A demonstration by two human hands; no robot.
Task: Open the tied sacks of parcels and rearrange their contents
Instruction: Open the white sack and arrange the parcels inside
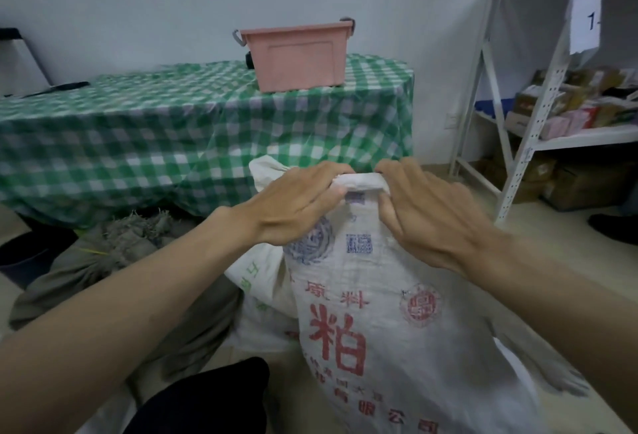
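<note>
Gripping white sack (373, 312) top: left hand (297, 207), right hand (424, 216).

Bare forearms, no sleeves or jewellery; dark trousers (203, 399) on the leg.

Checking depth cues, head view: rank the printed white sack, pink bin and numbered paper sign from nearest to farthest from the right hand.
1. Printed white sack: gripped by the right hand.
2. Pink bin: on the checked table, ahead and left.
3. Numbered paper sign: on the shelf upright, upper right.
</note>
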